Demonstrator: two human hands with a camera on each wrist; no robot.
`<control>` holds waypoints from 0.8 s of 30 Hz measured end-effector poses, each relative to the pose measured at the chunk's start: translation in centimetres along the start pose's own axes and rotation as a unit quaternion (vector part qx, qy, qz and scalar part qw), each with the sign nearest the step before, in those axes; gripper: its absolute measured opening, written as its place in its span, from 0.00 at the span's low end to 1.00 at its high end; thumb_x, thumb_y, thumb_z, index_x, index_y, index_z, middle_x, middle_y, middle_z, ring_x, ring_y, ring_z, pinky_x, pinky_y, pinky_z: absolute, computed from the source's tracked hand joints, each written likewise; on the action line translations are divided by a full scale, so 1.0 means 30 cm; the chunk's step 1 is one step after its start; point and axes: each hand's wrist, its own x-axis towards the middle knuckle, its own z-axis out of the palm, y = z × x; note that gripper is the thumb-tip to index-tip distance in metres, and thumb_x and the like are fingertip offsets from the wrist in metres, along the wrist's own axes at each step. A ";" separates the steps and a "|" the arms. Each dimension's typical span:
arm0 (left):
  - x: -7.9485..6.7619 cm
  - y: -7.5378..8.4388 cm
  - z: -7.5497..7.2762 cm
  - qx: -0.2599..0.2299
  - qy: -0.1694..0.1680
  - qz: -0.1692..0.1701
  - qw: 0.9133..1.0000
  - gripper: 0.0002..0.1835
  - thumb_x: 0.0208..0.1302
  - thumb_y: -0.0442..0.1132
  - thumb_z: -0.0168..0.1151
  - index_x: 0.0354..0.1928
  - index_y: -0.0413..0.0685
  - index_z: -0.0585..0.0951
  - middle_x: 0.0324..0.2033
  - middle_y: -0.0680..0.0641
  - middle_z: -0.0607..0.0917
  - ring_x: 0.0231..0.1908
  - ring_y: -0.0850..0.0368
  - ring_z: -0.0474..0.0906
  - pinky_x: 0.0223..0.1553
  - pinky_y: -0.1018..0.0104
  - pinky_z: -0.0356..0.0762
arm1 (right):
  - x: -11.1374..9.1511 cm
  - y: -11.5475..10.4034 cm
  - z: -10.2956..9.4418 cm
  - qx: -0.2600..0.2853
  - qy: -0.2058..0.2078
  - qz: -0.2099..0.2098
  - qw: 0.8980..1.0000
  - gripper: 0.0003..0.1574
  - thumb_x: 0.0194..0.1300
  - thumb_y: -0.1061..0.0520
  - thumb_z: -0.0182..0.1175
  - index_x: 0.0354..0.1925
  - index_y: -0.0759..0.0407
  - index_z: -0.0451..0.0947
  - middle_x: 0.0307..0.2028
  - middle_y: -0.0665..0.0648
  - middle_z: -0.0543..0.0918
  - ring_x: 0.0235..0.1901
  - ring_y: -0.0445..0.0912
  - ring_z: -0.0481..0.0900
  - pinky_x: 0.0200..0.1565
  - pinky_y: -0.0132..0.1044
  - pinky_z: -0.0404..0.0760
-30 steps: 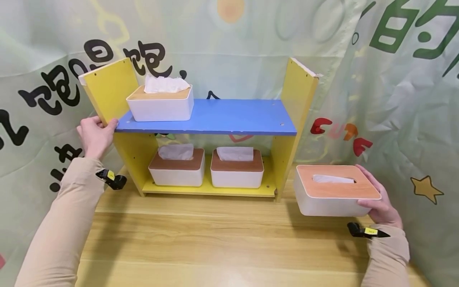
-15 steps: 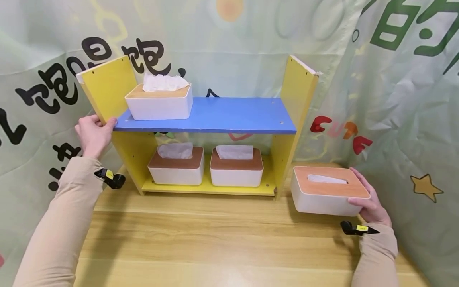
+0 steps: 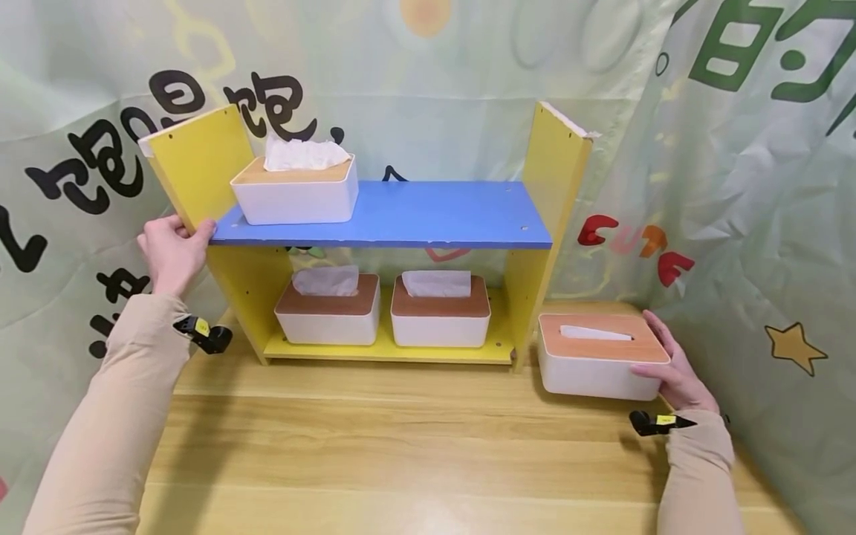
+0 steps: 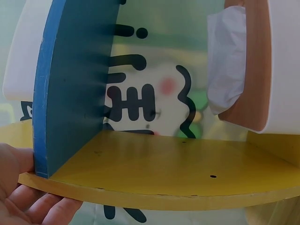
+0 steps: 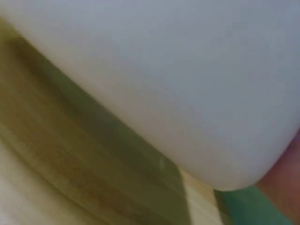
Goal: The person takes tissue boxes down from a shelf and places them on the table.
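Observation:
My right hand (image 3: 675,371) grips the right end of a white tissue box (image 3: 595,377) with a light wood lid, thumb on the front and fingers behind. That box is low over the table, to the right of the shelf; the right wrist view shows its white wall (image 5: 187,93) close up. With my left hand (image 3: 172,253) I hold the yellow-and-blue shelf (image 3: 441,215) by its left side panel, thumb at the blue board's corner and fingers round the panel's edge. Another tissue box (image 3: 294,202) sits on the blue board's left side.
On the shelf's yellow bottom board stand two tissue boxes with darker lids, a left one (image 3: 328,328) and a right one (image 3: 440,332). The shelf stands on a wood-grain table (image 3: 374,446). A printed cloth backdrop (image 3: 428,134) hangs behind and along both sides.
My right hand has moved left and slightly down with the tissue box, bringing it closer to the shelf's right panel. My left hand keeps its hold on the shelf.

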 end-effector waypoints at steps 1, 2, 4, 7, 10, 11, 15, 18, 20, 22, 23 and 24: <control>-0.001 0.000 0.000 0.000 -0.001 -0.001 1.000 0.28 0.69 0.52 0.59 0.61 0.37 0.80 0.07 0.83 0.64 0.56 0.57 0.59 0.69 0.54 0.56 | 0.002 0.003 0.001 -0.003 0.005 0.004 1.000 0.63 0.56 0.77 0.59 0.78 0.37 0.47 0.70 0.40 0.56 0.57 0.30 0.68 0.52 0.20 0.73; -0.002 -0.001 0.001 -0.001 -0.002 -0.003 1.000 0.28 0.69 0.52 0.59 0.61 0.37 0.79 0.07 0.83 0.65 0.55 0.58 0.59 0.69 0.54 0.55 | 0.004 0.005 0.002 -0.005 0.011 0.008 1.000 0.64 0.56 0.77 0.59 0.78 0.36 0.47 0.70 0.40 0.54 0.57 0.30 0.67 0.52 0.20 0.73; -0.004 -0.002 0.002 -0.003 -0.003 -0.005 1.000 0.29 0.69 0.52 0.59 0.61 0.36 0.79 0.07 0.83 0.65 0.57 0.57 0.59 0.69 0.54 0.56 | 0.008 0.009 0.004 -0.012 0.021 0.013 1.000 0.65 0.56 0.76 0.61 0.78 0.33 0.45 0.71 0.41 0.52 0.57 0.31 0.64 0.52 0.20 0.72; -0.006 -0.002 0.002 -0.005 0.000 -0.004 1.000 0.29 0.69 0.52 0.59 0.61 0.36 0.79 0.07 0.84 0.64 0.60 0.54 0.60 0.69 0.54 0.56 | 0.015 0.016 0.007 -0.015 0.025 0.013 0.999 0.67 0.56 0.76 0.62 0.78 0.33 0.43 0.72 0.42 0.49 0.59 0.32 0.62 0.52 0.19 0.71; -0.006 -0.002 0.002 -0.005 0.002 0.000 1.000 0.29 0.69 0.52 0.59 0.61 0.36 0.79 0.06 0.84 0.63 0.62 0.50 0.60 0.69 0.54 0.56 | 0.019 0.023 0.010 -0.014 0.026 0.017 0.999 0.68 0.56 0.76 0.62 0.78 0.32 0.41 0.73 0.43 0.47 0.59 0.32 0.61 0.53 0.19 0.70; -0.006 -0.001 0.002 -0.005 0.002 0.001 1.000 0.29 0.69 0.52 0.59 0.61 0.36 0.79 0.06 0.84 0.63 0.63 0.50 0.60 0.69 0.54 0.56 | 0.019 0.025 0.010 -0.014 0.027 0.020 0.999 0.69 0.56 0.76 0.62 0.78 0.32 0.41 0.73 0.44 0.47 0.59 0.32 0.61 0.53 0.19 0.71; -0.005 -0.001 0.004 -0.003 -0.002 -0.002 1.000 0.29 0.69 0.52 0.59 0.61 0.36 0.79 0.06 0.83 0.64 0.60 0.52 0.59 0.69 0.54 0.56 | 0.020 0.028 0.010 -0.023 0.032 0.042 0.998 0.70 0.57 0.74 0.63 0.78 0.29 0.37 0.74 0.44 0.43 0.61 0.35 0.59 0.51 0.19 0.71; -0.004 0.001 0.004 -0.006 -0.004 -0.005 1.000 0.29 0.69 0.52 0.59 0.61 0.36 0.79 0.07 0.83 0.65 0.59 0.53 0.58 0.69 0.54 0.55 | 0.024 0.026 0.007 -0.026 0.031 0.052 0.998 0.71 0.58 0.73 0.63 0.78 0.28 0.35 0.75 0.46 0.40 0.63 0.36 0.57 0.52 0.19 0.70; -0.004 0.003 0.003 -0.007 -0.005 -0.007 1.000 0.29 0.69 0.52 0.59 0.62 0.36 0.79 0.07 0.83 0.64 0.60 0.53 0.58 0.70 0.54 0.55 | 0.028 0.023 0.005 -0.025 0.022 0.054 0.998 0.71 0.59 0.72 0.64 0.78 0.28 0.33 0.76 0.47 0.38 0.63 0.35 0.58 0.52 0.18 0.69; -0.004 0.004 0.002 -0.007 -0.004 -0.007 1.000 0.29 0.69 0.52 0.59 0.62 0.37 0.79 0.07 0.83 0.64 0.60 0.53 0.58 0.70 0.55 0.56 | 0.031 0.021 0.002 -0.022 0.012 0.053 0.998 0.72 0.59 0.72 0.64 0.79 0.30 0.31 0.76 0.48 0.37 0.61 0.32 0.61 0.53 0.17 0.70; -0.004 0.004 0.001 -0.006 -0.003 -0.008 1.000 0.29 0.69 0.52 0.59 0.62 0.37 0.79 0.07 0.83 0.64 0.60 0.53 0.58 0.70 0.54 0.56 | 0.032 0.018 0.001 -0.022 0.007 0.052 0.998 0.72 0.59 0.73 0.64 0.79 0.31 0.31 0.76 0.48 0.38 0.59 0.30 0.63 0.53 0.17 0.71; -0.003 0.003 0.001 -0.005 -0.003 -0.007 1.000 0.29 0.69 0.52 0.59 0.62 0.37 0.79 0.07 0.83 0.64 0.59 0.53 0.58 0.70 0.54 0.55 | 0.033 0.016 -0.002 -0.022 0.003 0.053 0.998 0.73 0.59 0.73 0.64 0.79 0.32 0.30 0.77 0.48 0.37 0.57 0.29 0.65 0.53 0.17 0.72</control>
